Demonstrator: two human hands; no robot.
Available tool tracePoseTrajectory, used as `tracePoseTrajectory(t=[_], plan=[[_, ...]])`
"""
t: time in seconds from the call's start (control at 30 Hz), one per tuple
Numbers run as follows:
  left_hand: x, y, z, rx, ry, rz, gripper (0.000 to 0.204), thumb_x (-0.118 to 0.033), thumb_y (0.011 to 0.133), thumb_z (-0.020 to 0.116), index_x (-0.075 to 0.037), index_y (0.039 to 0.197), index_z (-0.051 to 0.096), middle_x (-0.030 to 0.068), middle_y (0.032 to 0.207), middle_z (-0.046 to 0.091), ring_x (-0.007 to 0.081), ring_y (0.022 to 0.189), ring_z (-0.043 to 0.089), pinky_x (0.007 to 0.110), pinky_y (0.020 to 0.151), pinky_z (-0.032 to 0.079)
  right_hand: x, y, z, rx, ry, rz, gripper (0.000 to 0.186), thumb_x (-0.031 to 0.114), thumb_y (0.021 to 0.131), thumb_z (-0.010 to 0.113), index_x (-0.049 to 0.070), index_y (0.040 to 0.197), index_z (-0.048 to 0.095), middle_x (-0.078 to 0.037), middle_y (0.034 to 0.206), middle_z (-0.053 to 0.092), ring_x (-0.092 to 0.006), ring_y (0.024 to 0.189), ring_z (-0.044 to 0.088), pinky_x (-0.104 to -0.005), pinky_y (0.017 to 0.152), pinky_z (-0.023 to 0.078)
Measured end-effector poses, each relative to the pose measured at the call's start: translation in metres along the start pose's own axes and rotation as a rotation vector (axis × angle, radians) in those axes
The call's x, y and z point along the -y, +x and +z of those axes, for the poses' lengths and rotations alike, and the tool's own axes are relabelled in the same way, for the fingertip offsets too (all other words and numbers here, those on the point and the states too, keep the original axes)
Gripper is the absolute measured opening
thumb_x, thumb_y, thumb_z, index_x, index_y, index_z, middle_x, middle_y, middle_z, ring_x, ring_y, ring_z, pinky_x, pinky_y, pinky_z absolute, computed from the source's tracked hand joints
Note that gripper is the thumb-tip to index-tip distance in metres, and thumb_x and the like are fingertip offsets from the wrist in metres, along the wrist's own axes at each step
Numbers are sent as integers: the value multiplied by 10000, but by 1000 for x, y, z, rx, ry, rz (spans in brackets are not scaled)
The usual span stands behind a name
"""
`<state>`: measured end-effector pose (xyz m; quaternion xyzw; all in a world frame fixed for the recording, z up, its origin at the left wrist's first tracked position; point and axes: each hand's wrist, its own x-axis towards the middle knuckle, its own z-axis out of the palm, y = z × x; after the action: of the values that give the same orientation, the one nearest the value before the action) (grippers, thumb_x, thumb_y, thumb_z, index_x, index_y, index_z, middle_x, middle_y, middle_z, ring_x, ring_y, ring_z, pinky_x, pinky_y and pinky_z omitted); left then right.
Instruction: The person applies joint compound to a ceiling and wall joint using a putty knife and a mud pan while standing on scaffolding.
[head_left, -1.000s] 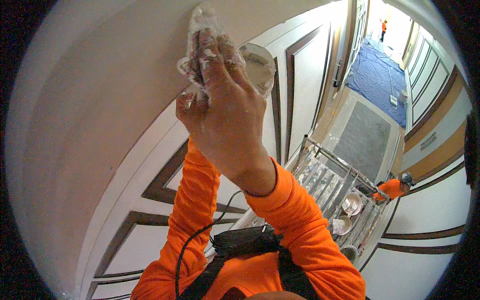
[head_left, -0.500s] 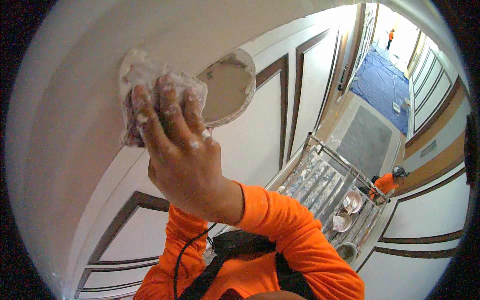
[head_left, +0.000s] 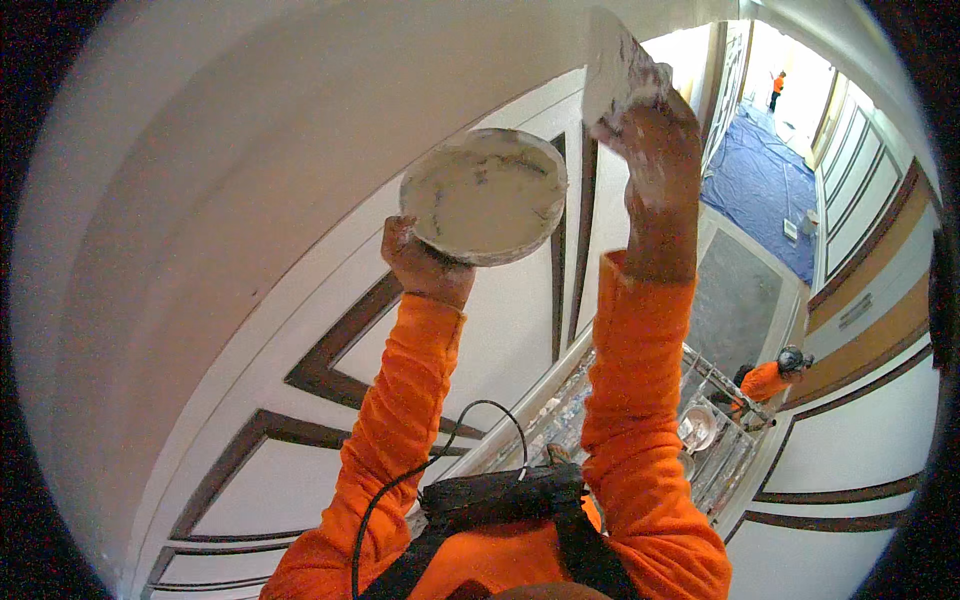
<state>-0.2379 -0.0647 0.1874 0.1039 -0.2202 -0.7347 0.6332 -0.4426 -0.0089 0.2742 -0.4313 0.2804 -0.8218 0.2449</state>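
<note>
My left hand (head_left: 428,266) is closed on the near left rim of a round, shallow bowl (head_left: 556,232) holding smooth, pale grey-beige putty. The bowl is tipped so its inside shows, and putty is smeared along its edge. Up and to the right of it, my right hand (head_left: 660,150) is closed round a flat, putty-coated spreader (head_left: 612,75), its blade pointing upward beside the curved plaster surface (head_left: 300,130). Whether the blade touches that surface I cannot tell. White putty streaks my right fingers and wrist.
White wall panels (head_left: 480,330) with dark trim run below the plaster. Underneath is a splattered scaffold platform (head_left: 715,440) with a pail (head_left: 697,428) on it. A person in orange (head_left: 770,380) stands beside it. Farther off, blue sheeting (head_left: 755,180) covers the floor, and another person (head_left: 777,90) stands beyond.
My right hand has swung from the plaster at the left over to the upper right with the spreader. The bowl, earlier partly hidden behind it, now shows fully and sits slightly lower and farther right.
</note>
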Motion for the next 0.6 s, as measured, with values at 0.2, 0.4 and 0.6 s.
tracePoseTrajectory(t=[0.2, 0.4, 0.6], plan=[[25, 31, 18, 63, -11, -35, 489, -325, 667, 511, -77, 1087, 546, 84, 1078, 565, 267, 1011, 528, 423, 897, 418, -60, 65, -11, -14, -531, -210, 266, 56, 726, 494, 24, 967, 602, 3, 609, 513, -90, 490, 459, -235, 458, 387], [7, 29, 15, 48, -33, -16, 474, -306, 657, 510, -80, 1071, 554, 78, 1080, 572, 268, 1021, 530, 424, 897, 422, -2, 2, 51, 6, -705, -258, 449, 80, 671, 503, 82, 1114, 575, -180, 769, 638, -362, 676, 620, -421, 639, 510], [-14, 22, 5, 65, -95, -26, 479, -289, 640, 513, -83, 1071, 553, 79, 1087, 575, 273, 1022, 537, 425, 893, 429, 24, -38, 84, 99, -549, -331, 457, -8, 700, 389, 42, 1110, 585, -43, 633, 541, -98, 516, 445, -234, 508, 398]])
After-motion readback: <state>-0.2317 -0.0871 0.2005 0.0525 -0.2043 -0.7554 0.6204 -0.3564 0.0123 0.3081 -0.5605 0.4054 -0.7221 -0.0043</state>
